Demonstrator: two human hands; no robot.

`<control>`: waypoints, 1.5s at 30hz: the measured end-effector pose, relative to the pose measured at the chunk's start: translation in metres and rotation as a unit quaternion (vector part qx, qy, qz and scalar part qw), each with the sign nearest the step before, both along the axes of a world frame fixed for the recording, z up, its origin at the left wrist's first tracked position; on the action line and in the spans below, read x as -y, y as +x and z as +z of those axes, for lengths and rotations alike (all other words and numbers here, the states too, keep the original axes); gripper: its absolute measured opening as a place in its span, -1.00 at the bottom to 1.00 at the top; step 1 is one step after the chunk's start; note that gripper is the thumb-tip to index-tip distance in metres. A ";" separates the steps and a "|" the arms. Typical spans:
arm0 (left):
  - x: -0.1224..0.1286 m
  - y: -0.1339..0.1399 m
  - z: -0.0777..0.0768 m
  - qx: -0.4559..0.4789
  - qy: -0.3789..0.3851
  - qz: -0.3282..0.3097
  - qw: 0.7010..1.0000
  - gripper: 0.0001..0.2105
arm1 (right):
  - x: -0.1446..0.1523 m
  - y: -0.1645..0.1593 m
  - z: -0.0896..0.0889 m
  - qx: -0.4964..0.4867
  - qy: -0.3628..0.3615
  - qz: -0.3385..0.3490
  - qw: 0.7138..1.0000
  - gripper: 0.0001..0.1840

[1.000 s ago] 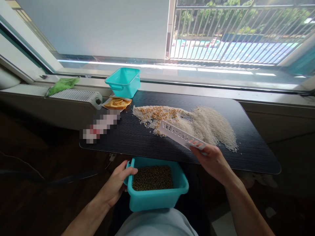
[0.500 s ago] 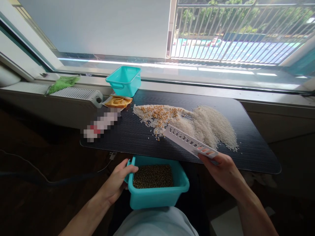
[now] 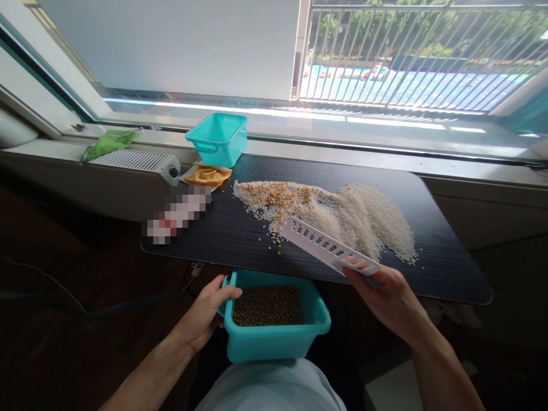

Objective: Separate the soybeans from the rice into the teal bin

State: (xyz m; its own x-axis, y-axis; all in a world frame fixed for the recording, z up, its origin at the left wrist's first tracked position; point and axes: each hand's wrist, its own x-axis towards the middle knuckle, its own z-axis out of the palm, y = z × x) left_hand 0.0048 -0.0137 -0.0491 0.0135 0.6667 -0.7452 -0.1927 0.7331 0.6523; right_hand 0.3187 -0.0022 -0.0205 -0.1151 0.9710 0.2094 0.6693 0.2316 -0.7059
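My left hand [image 3: 214, 305] grips the left rim of a turquoise plastic bin [image 3: 278, 344], its thumb over the edge. Inside the bin lies a layer of small round yellowish peas [image 3: 268, 305]. It sits below the table's front edge, against my body. In my right hand [image 3: 387, 291] is a flat white slotted strip [image 3: 325, 248], gripped at its right end. The strip slants over the front of a rice pile [image 3: 372, 220], its far end near the left part. Orange-yellow peas [image 3: 278, 197] are mixed into the rice at the left, and a few lie loose by the strip's tip.
The dark table [image 3: 445, 257] ends just above the held bin. A second turquoise bin [image 3: 222, 148] stands at the back left, near an orange-and-white packet [image 3: 208, 174] and a pixelated item [image 3: 177, 217]. A radiator [image 3: 137, 162] with a green cloth [image 3: 112, 142] is further left, below the window.
The strip's far end has shifted slightly left, and a couple of peas have rolled forward on the table. My left hand keeps its hold on the bin.
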 end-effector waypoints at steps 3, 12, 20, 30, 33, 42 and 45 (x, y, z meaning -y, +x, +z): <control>0.000 0.000 -0.001 0.003 0.002 0.002 1.000 -0.61 | -0.006 -0.003 0.000 0.012 -0.002 0.009 1.000 -0.75; 0.000 -0.005 -0.005 0.012 0.016 -0.013 1.000 -0.70 | -0.018 -0.012 0.004 0.029 -0.013 0.071 0.997 -0.74; -0.003 -0.012 -0.002 0.004 0.011 -0.002 1.000 -0.67 | -0.008 -0.010 0.001 0.022 -0.013 0.055 0.998 -0.76; -0.003 -0.017 0.002 -0.017 0.020 0.012 1.000 -0.65 | -0.005 -0.019 0.007 0.027 -0.002 0.062 0.998 -0.74; -0.004 -0.020 0.001 -0.012 0.020 0.016 1.000 -0.65 | -0.002 -0.020 0.006 0.024 -0.003 0.061 0.998 -0.75; -0.003 -0.048 0.003 -0.012 0.038 0.027 0.999 -0.68 | -0.004 -0.068 0.008 -0.026 -0.057 0.185 0.981 -0.70; -0.001 -0.059 0.008 -0.024 0.045 0.038 0.998 -0.61 | -0.018 -0.090 0.007 -0.021 -0.032 0.187 0.982 -0.68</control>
